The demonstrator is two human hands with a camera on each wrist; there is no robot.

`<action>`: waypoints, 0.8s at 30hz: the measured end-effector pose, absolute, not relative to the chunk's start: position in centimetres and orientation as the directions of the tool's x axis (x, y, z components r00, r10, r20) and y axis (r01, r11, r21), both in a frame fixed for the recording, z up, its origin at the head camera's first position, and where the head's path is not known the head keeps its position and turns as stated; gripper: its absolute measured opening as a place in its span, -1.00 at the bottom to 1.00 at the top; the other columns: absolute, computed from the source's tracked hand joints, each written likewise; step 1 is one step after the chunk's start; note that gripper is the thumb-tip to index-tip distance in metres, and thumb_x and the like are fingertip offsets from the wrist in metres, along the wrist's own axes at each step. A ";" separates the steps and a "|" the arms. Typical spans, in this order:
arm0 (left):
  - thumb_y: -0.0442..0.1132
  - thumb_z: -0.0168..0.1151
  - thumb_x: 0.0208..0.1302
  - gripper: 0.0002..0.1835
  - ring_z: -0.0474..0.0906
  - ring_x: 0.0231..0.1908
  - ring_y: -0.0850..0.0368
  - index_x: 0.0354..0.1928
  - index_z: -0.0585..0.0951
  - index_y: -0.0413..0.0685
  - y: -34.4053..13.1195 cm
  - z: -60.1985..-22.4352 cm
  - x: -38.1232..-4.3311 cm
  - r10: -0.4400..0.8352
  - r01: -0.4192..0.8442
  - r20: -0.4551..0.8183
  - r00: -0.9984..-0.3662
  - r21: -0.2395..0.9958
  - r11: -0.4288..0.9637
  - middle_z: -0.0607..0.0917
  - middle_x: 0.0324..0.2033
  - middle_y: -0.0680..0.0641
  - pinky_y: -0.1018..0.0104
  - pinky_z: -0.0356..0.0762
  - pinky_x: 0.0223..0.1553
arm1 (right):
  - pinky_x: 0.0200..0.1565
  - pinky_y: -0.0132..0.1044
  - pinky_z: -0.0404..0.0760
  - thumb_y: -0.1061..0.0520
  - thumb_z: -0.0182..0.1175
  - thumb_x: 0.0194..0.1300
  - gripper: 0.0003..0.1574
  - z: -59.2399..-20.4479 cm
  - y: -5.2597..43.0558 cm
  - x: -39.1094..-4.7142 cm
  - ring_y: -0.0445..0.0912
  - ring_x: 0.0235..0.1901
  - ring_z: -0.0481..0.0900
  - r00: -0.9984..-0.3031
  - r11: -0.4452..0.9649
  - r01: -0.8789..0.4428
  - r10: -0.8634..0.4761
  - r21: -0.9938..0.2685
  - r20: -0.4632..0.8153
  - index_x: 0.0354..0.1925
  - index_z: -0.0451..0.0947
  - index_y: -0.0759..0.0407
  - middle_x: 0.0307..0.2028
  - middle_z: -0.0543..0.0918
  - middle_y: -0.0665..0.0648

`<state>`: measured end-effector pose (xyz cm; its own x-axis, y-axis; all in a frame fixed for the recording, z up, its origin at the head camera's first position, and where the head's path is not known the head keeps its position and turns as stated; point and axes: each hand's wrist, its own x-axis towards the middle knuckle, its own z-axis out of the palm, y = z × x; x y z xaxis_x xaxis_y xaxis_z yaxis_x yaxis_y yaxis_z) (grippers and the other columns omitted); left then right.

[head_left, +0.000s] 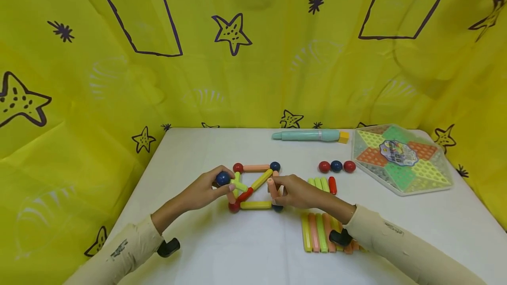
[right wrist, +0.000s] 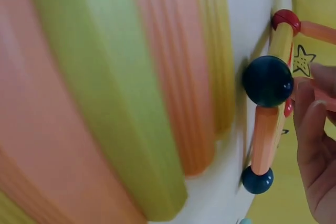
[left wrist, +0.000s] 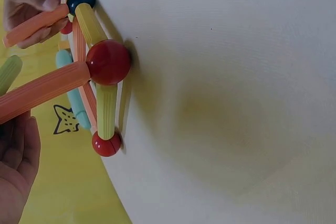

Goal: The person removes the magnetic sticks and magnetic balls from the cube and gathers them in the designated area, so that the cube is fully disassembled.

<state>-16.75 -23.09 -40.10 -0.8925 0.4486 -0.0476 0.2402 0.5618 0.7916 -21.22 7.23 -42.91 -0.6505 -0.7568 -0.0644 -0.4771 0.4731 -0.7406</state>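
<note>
On the table lies a square of rods and balls, with red balls [head_left: 234,207] at its left corners and dark blue balls [head_left: 275,166] at its right. A yellow rod [head_left: 262,179] and a red rod [head_left: 245,195] cross it diagonally. My left hand [head_left: 206,189] grips a dark blue ball [head_left: 223,178] above the near left corner, with a light green rod [head_left: 240,185] pointing right beside it. From that corner's red ball an orange rod [left wrist: 44,90] rises toward this hand. My right hand [head_left: 295,191] pinches another orange rod [head_left: 272,188], upright over the near right corner's blue ball [right wrist: 268,81].
Rows of colored rods [head_left: 320,233] lie below my right forearm, with short green rods [head_left: 318,184] and a red one behind. Two red balls and a blue ball [head_left: 336,166] stand farther back. A turquoise pen-shaped tool [head_left: 305,135] and a hexagonal game board [head_left: 402,159] lie at the back.
</note>
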 end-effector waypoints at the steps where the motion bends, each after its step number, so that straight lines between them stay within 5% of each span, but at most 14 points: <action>1: -0.04 0.19 0.46 -0.62 0.55 -0.18 0.06 0.15 0.48 -0.11 -23.0 -40.1 -16.8 0.449 0.239 -0.050 -0.892 0.792 0.562 0.74 -0.22 0.02 0.13 0.53 -0.07 | -0.34 -0.42 0.54 0.20 0.32 0.32 -0.78 -43.0 7.4 -21.2 -0.21 -0.45 0.51 -0.647 0.474 -0.491 -0.761 -0.730 -0.059 -0.10 0.50 0.11 -0.15 0.67 0.08; 8: -0.04 0.19 0.46 -0.61 0.55 -0.17 0.05 0.15 0.48 -0.13 -22.9 -40.0 -16.8 0.449 0.228 -0.061 -0.892 0.796 0.561 0.74 -0.17 -0.11 0.10 0.53 -0.07 | -0.32 -0.40 0.54 0.17 0.31 0.36 -0.83 -43.3 7.5 -20.9 -0.19 -0.44 0.51 -0.639 0.468 -0.527 -0.768 -0.709 -0.032 -0.17 0.48 0.07 -0.22 0.69 0.07; 15: -0.01 0.20 0.45 -0.62 0.54 -0.19 0.06 0.14 0.48 -0.08 -22.7 -40.1 -16.8 0.446 0.224 -0.067 -0.893 0.792 0.567 0.75 -0.20 -0.03 0.16 0.52 -0.09 | -0.27 -0.37 0.53 0.14 0.29 0.37 -0.86 -43.6 7.3 -20.8 -0.17 -0.38 0.52 -0.663 0.498 -0.540 -0.748 -0.679 -0.021 -0.20 0.48 0.07 -0.21 0.71 0.09; 24: -0.02 0.20 0.45 -0.66 0.56 -0.18 0.08 0.11 0.49 -0.02 -22.8 -40.0 -16.7 0.439 0.229 -0.060 -0.897 0.786 0.575 0.74 -0.19 0.02 0.25 0.53 -0.10 | -0.35 -0.38 0.55 0.10 0.28 0.39 -0.89 -42.4 8.4 -21.3 -0.13 -0.42 0.52 -0.704 0.429 -0.426 -0.710 -0.796 -0.006 -0.21 0.50 0.02 -0.18 0.61 0.06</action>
